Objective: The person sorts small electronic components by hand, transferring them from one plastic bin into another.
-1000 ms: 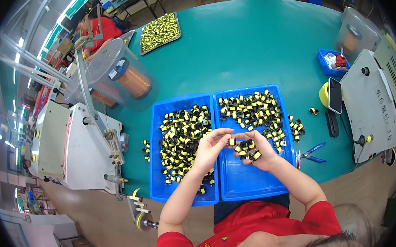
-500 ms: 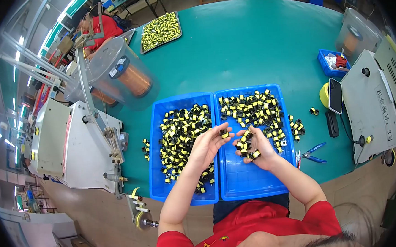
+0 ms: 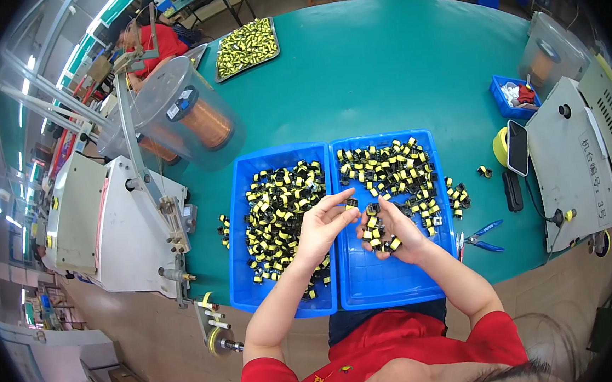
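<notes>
My left hand point(image 3: 317, 231) pinches one small black coil bobbin with yellow tape point(image 3: 351, 203) between thumb and fingers, over the inner walls of two blue bins. Close beside it, my right hand point(image 3: 407, 235) cups several more taped bobbins point(image 3: 374, 233) in its curled fingers, above the right blue bin point(image 3: 380, 285). A thick pile of the same bobbins point(image 3: 279, 207) fills much of the left blue bin point(image 3: 242, 266). In the right bin, more bobbins point(image 3: 389, 167) lie toward the far end and right side, and its near floor shows bare blue.
Loose bobbins point(image 3: 457, 196) lie right of the bins, near blue-handled pliers point(image 3: 485, 238). Machines stand left point(image 3: 127, 225) and right point(image 3: 577, 165). A phone point(image 3: 518, 148), a small blue basket point(image 3: 517, 111), copper wire spools point(image 3: 205, 123) and a full metal tray point(image 3: 246, 49) surround the work. Another person point(image 3: 161, 45) sits far left.
My left hand has turned slightly, its fingers now closing the bobbin in a fingertip pinch. The bobbins in my right hand have shifted a little, and its fingers have curled more around them.
</notes>
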Available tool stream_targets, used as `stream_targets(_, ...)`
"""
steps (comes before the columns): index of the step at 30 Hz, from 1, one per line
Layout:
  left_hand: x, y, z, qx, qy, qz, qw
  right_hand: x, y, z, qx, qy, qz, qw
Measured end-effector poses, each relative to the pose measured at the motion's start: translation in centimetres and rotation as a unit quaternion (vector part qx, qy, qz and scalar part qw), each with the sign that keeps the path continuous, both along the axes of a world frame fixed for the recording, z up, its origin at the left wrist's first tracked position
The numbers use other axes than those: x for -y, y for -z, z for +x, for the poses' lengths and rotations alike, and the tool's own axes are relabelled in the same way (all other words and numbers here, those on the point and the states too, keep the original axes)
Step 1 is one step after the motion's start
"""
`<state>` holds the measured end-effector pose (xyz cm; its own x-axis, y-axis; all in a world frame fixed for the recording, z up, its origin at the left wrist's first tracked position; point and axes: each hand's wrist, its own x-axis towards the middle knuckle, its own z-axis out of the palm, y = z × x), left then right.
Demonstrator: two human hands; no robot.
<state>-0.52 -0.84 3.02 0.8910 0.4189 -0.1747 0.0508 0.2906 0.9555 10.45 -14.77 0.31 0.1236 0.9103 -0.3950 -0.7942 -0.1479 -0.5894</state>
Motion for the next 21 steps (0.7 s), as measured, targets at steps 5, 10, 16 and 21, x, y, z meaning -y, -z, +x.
stream_targets(5,0.5,0.4,-0.1,0.036,0.017,-0.034,0.999,-0.1,-0.1,-0.4,0.009,-0.029,-0.021,0.999)
stream_targets(10,0.5,0.8,0.0,0.008,0.075,0.036,0.996,-0.1,-0.4,-0.6,0.033,-0.044,-0.015,0.998)
stream_targets(16,-1.0,1.4,-0.1,0.043,0.054,-0.191,0.979,0.2,-0.3,-0.5,0.008,-0.003,0.011,1.0)
stream_targets(21,-1.3,1.5,-0.2,0.078,0.038,-0.207,0.974,0.2,-1.2,-0.5,0.054,0.034,0.006,0.998)
